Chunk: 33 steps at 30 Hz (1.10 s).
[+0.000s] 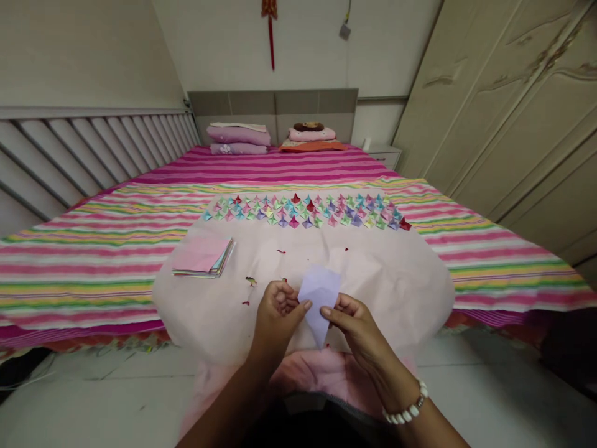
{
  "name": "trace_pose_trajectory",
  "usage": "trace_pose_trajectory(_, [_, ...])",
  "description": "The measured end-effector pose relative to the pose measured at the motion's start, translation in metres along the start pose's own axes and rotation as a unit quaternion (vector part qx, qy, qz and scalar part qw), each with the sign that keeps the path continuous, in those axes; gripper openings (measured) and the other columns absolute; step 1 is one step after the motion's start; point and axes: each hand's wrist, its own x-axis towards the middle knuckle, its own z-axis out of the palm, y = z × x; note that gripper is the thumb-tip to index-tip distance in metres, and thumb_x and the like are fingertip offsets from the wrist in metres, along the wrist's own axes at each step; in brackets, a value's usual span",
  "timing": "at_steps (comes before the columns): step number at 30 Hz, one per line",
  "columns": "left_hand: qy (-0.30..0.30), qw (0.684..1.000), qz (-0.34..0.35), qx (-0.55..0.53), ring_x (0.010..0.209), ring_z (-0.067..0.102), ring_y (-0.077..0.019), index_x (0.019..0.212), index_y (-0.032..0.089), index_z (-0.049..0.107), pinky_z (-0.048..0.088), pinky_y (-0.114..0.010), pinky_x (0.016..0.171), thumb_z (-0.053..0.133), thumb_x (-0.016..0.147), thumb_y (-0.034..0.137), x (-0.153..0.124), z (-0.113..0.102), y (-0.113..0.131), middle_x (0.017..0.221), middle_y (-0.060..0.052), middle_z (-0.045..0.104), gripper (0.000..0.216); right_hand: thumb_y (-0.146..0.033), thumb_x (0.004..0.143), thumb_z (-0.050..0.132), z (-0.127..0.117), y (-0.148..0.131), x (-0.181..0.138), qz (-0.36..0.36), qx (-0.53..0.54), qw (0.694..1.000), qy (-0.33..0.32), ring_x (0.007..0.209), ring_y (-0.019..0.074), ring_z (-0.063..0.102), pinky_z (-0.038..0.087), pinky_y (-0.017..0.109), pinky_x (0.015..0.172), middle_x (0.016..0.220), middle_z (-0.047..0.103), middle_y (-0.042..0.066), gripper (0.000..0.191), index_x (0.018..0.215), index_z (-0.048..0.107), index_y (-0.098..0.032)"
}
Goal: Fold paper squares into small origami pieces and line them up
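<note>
In L grip (pixel 276 317) & R grip (pixel 355 323), pinched lilac paper (pixel 321 291), tip nearward, long axis fore-aft.

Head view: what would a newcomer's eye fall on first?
Probably the rows of small, bright folded papers along the far part of the pale pink surface. Nearer, the left hand and right hand hold a lavender paper; a stack of coloured sheets lies to their left.

Wide open to the right hand's (pixel 352 317) right across the pale surface (pixel 401 280), but the paper stack (pixel 200 255) guards the left and folded papers (pixel 307 223) bar the far edge!
</note>
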Motion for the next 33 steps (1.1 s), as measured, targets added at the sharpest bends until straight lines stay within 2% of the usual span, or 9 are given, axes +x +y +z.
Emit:
trace_pose_trajectory(2, [-0.006,0.999,0.027,0.024,0.061,0.053,-0.0082,0.076,0.019,0.051,0.043,-0.020,0.060,0.074,0.067,0.019,0.000,-0.002,-0.002,0.066,0.005,0.057,0.024,-0.030,0.062,0.081,0.000,-0.002,0.001,-0.007,0.009,1.000,-0.005,0.063,0.0163,0.058,0.048,0.030,0.067,0.066,0.067,0.001,0.018,0.071,0.069,-0.020])
trace_pose_trajectory(5, [-0.039,0.997,0.033,0.054,0.065,0.054,-0.0094,0.090,0.018,0.063,0.044,-0.021,0.062,0.072,0.069,0.020,-0.001,-0.002,-0.003,0.074,0.002,0.061,0.022,-0.030,0.063,0.081,0.002,-0.008,0.001,-0.025,0.036,0.999,-0.008,0.074,0.0197,0.063,0.048,0.034,0.077,0.081,0.072,0.003,0.030,0.090,0.072,-0.022])
trace_pose_trajectory(9, [-0.046,0.997,0.003,0.059,0.069,0.056,-0.0119,0.103,0.018,0.069,0.047,-0.025,0.067,0.072,0.068,0.023,-0.001,-0.002,-0.005,0.079,-0.002,0.065,0.035,-0.030,0.063,0.081,0.003,-0.012,0.002,-0.039,0.030,0.998,0.026,0.073,0.0185,0.064,0.048,0.032,0.075,0.078,0.073,0.003,0.024,0.084,0.074,-0.020])
trace_pose_trajectory(15, [-0.052,0.996,0.011,0.073,0.069,0.057,-0.0141,0.085,0.019,0.075,0.046,-0.026,0.066,0.073,0.068,0.025,0.001,-0.001,-0.004,0.077,-0.003,0.066,0.019,-0.030,0.064,0.081,-0.001,-0.009,0.003,-0.063,-0.015,0.997,0.049,0.066,0.0155,0.059,0.047,0.029,0.067,0.071,0.070,0.001,0.018,0.075,0.073,-0.019])
trace_pose_trajectory(17, [-0.051,0.997,-0.021,0.052,0.071,0.059,-0.0153,0.080,0.018,0.075,0.046,-0.026,0.066,0.074,0.067,0.026,0.001,-0.001,-0.004,0.077,-0.004,0.068,0.015,-0.030,0.065,0.080,-0.001,-0.008,0.005,-0.071,-0.028,0.996,0.042,0.066,0.0153,0.058,0.047,0.028,0.065,0.070,0.068,0.000,0.017,0.075,0.072,-0.019])
trace_pose_trajectory(21, [-0.048,0.992,-0.118,0.011,0.062,0.054,-0.0123,0.077,0.016,0.073,0.042,-0.023,0.060,0.074,0.067,0.031,0.002,0.000,-0.004,0.066,0.000,0.064,0.018,-0.026,0.059,0.083,0.002,-0.007,0.008,-0.076,0.004,0.996,0.056,0.071,0.0164,0.060,0.048,0.028,0.064,0.083,0.068,0.001,0.042,0.097,0.068,-0.023])
trace_pose_trajectory(24, [-0.070,0.988,-0.139,0.004,0.057,0.048,-0.0097,0.073,0.015,0.071,0.037,-0.021,0.056,0.073,0.068,0.035,0.002,0.000,-0.004,0.059,0.002,0.058,0.021,-0.021,0.050,0.087,0.004,-0.008,0.009,-0.024,0.061,0.995,0.072,0.074,0.0163,0.062,0.049,0.028,0.067,0.092,0.070,0.002,0.059,0.105,0.065,-0.022])
trace_pose_trajectory(28, [-0.084,0.987,-0.137,0.025,0.054,0.046,-0.0096,0.064,0.014,0.067,0.035,-0.022,0.055,0.074,0.065,0.038,0.003,0.001,-0.006,0.053,0.004,0.054,0.025,-0.025,0.053,0.086,0.004,-0.009,0.008,0.037,0.076,0.995,0.048,0.057,0.0131,0.056,0.045,0.026,0.059,0.063,0.065,-0.001,0.034,0.080,0.068,-0.017])
trace_pose_trajectory(33, [-0.060,0.988,-0.130,0.063,0.052,0.043,-0.0101,0.056,0.014,0.060,0.032,-0.023,0.053,0.074,0.063,0.042,0.004,0.003,-0.012,0.050,0.004,0.050,0.032,-0.030,0.055,0.085,0.004,-0.011,0.011,-0.011,0.035,0.995,0.094,0.050,0.0110,0.049,0.039,0.025,0.053,0.054,0.060,-0.003,0.027,0.057,0.061,-0.017])
